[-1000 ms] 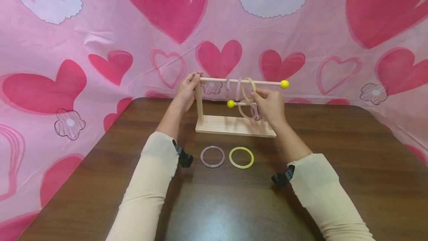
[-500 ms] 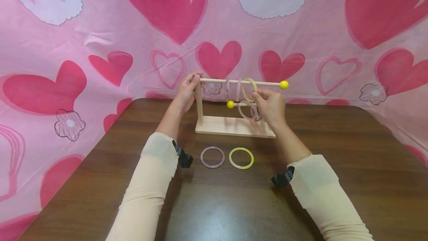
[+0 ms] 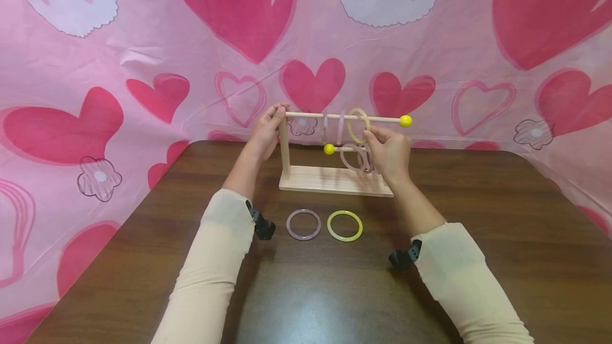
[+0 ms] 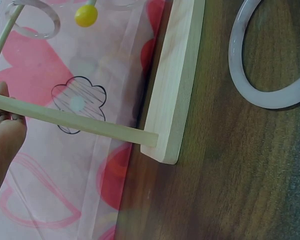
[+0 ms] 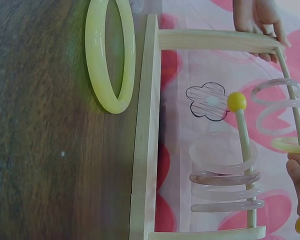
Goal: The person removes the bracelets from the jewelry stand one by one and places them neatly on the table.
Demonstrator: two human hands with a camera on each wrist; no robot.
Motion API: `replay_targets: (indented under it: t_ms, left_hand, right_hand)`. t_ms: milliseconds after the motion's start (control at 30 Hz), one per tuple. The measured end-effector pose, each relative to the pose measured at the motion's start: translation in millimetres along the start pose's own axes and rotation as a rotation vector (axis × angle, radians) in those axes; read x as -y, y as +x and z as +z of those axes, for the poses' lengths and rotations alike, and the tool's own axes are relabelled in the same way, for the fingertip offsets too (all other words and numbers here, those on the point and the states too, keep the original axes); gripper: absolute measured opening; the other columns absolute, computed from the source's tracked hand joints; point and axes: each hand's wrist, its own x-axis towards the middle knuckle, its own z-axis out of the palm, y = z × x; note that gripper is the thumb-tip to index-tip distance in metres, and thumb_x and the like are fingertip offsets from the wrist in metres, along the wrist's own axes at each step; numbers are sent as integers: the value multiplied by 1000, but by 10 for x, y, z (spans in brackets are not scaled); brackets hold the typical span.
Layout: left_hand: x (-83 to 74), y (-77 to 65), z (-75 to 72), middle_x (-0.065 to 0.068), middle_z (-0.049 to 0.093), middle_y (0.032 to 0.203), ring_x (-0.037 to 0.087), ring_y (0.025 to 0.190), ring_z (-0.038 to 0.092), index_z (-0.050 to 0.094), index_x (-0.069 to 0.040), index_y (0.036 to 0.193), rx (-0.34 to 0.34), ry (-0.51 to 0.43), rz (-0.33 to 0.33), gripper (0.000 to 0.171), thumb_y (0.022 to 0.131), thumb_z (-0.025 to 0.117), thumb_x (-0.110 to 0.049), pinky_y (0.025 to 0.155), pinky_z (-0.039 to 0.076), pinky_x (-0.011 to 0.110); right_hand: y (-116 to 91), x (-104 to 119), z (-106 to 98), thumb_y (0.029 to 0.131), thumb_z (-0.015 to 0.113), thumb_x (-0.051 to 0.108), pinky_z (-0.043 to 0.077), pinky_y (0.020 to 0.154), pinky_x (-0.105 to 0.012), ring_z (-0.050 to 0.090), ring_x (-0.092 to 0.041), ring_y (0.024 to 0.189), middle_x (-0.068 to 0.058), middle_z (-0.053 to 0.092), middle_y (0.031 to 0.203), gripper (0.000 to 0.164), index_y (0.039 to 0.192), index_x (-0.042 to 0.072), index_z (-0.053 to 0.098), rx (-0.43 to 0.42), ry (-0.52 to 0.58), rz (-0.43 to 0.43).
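Observation:
My left hand [image 3: 266,130] grips the top corner of a wooden bangle stand [image 3: 334,180], where the left post meets the upper rod. With my right hand [image 3: 391,154] I pinch a pale yellow bangle [image 3: 351,130] that is around the upper rod. Left of it on the same rod hang a pink bangle [image 3: 341,129] and a greyish, translucent bangle [image 3: 325,127]. Several pale bangles [image 5: 225,178] circle the lower rod, partly behind my right hand in the head view. The right post is mostly hidden by that hand.
A mauve bangle [image 3: 303,224] and a yellow-green bangle [image 3: 345,225] lie flat on the brown table [image 3: 306,291], in front of the stand. Yellow balls cap the upper rod's right end [image 3: 406,121] and the lower rod's left end [image 3: 329,149]. A pink heart-patterned cloth [image 3: 315,31] hangs behind.
My right hand and the yellow bangle have shifted slightly right, and the bangle sits a little higher around the rod. My left hand stays on the stand's corner.

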Motion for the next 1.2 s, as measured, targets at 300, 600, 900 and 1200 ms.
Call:
replay_targets:
  t_ms: [300, 600, 900, 1200]
  left_hand:
    - [-3, -2, 9, 9, 50, 89, 12, 83, 45, 53, -5, 111, 1, -3, 5, 21, 99, 42, -17, 73, 34, 23]
    - [-3, -7, 5, 7, 51, 86, 13, 81, 44, 58, -18, 98, 2, -8, 10, 14, 98, 44, -18, 70, 34, 23]
    - [4, -1, -10, 6, 51, 88, 12, 83, 44, 57, -18, 100, 11, -11, 4, 14, 98, 43, -17, 73, 34, 24]
    - [-10, -4, 2, 7, 49, 90, 11, 82, 45, 42, 7, 124, 20, -6, 11, 34, 98, 42, -16, 76, 34, 24]
  right_hand:
    - [-29, 5, -27, 80, 72, 5, 42, 52, -6, 58, 4, 63, -20, 66, 81, 17, 92, -6, 70, -70, 48, -48]
    - [-55, -18, -55, 79, 73, 6, 45, 57, -8, 61, -1, 68, -18, 67, 82, 16, 91, -5, 70, -135, 86, -46]
    - [-71, -31, -85, 80, 71, 6, 45, 59, -9, 57, 9, 68, -19, 67, 83, 16, 91, -7, 70, -184, 129, -35]
    - [-55, -26, -142, 80, 72, 5, 46, 62, -9, 58, 8, 70, -19, 67, 82, 15, 89, -7, 70, -209, 141, -17]
